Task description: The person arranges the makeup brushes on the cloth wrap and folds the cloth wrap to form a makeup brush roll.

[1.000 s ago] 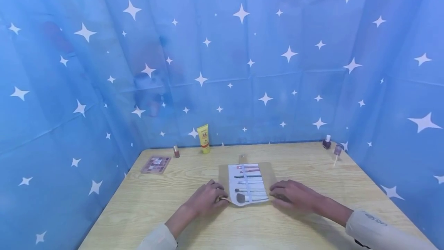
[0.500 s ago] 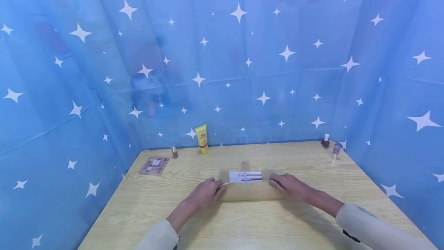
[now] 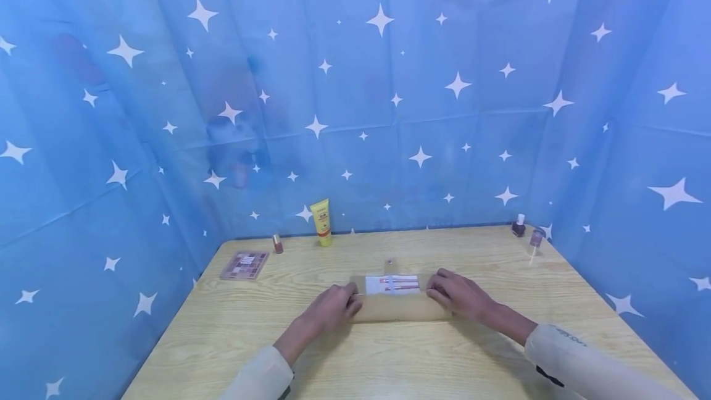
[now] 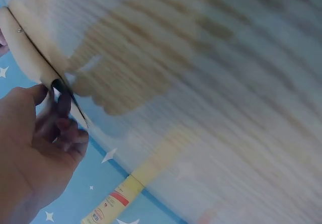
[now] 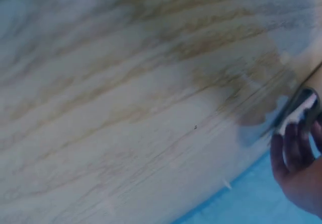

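A tan makeup brush case (image 3: 401,308) lies on the table with its near part folded up and over. Past the fold, a strip of white lining shows, with a few brushes (image 3: 401,280) under a band; the other brushes are covered. My left hand (image 3: 331,308) pinches the folded edge at its left end, thumb and fingers curled on it in the left wrist view, where the rolled case (image 4: 30,53) shows edge-on. At the opposite end, my right hand (image 3: 458,294) grips the same flap. Its curled fingers (image 5: 292,148) appear at the right border of the right wrist view.
Along the back of the wooden table (image 3: 389,363) stand a yellow tube (image 3: 322,224), a small red-brown bottle (image 3: 278,244) and a dark nail polish bottle (image 3: 519,226). A purple bottle (image 3: 536,237) is at right, an eyeshadow palette (image 3: 244,265) at left. Blue starred curtains (image 3: 344,79) surround the table.
Both hands have lifted the case's near edge and folded it away from the body, covering most brushes. Over the last half second, the hands and case have barely moved.
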Motion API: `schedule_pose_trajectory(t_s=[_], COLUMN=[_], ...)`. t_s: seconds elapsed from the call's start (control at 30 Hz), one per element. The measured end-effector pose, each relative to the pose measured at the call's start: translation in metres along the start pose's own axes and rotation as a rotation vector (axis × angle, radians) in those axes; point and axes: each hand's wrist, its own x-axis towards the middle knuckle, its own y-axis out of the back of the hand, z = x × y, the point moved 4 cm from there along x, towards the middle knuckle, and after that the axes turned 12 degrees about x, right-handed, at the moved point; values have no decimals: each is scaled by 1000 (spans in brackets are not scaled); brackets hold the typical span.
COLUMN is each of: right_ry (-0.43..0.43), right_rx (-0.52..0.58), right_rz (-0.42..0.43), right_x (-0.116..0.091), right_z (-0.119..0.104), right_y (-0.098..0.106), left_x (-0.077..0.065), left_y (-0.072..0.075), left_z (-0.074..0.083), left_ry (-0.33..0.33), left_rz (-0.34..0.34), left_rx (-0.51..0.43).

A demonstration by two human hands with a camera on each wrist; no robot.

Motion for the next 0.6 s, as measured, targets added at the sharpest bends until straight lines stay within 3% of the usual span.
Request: schedule_pose_trajectory(t_s=[0.1, 0.23, 0.3, 0.5, 0.6], right_ry=[78, 222, 256, 204, 144], right_rx=[-54, -161, -202, -212, -158], right_rz=[42, 66, 57, -18, -78], right_x=[1, 0, -3, -13, -13], right_z=[-4, -10, -11, -12, -12], right_y=[0, -2, -3, -4, -3], left_x=[-1, -2, -4, -11, -12], left_y=[0, 1, 1, 0, 4], left_z=[2, 8, 11, 10, 9], left_ry=[-10, -88, -119, -105, -106], left_rz=[39, 111, 111, -20, -34], left_rx=[91, 235, 267, 215, 171])
